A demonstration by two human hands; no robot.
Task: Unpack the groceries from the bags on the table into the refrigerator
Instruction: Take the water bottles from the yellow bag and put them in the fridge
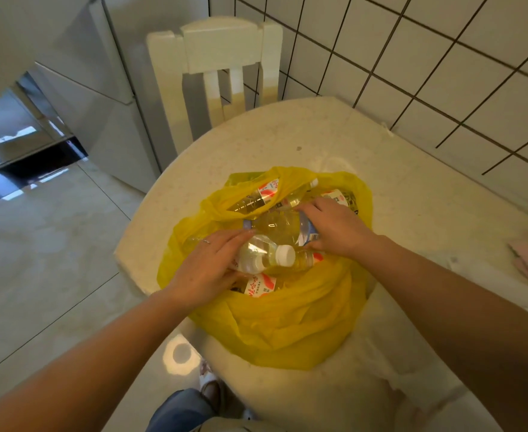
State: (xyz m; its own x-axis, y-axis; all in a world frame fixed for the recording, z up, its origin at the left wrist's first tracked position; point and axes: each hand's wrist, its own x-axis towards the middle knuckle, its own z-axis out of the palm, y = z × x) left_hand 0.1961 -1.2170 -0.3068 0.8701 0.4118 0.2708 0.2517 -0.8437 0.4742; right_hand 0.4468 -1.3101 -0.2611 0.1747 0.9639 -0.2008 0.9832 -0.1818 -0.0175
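Fingers: our left hand (208,269) curls round the white-capped bottle (264,258); our right hand (334,227) grips the blue-labelled bottle (279,226).
Bottles: we see both lying inside the yellow bag (287,325).
Bag: open on the table (412,194).
Chair (225,70): beyond the bag.
Refrigerator (69,57): far left of the bag.

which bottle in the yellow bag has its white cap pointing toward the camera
The bottle under the left hand, near the middle of the yellow bag. Its white cap faces the viewer; the other bottles lie with their labels or sides showing instead.
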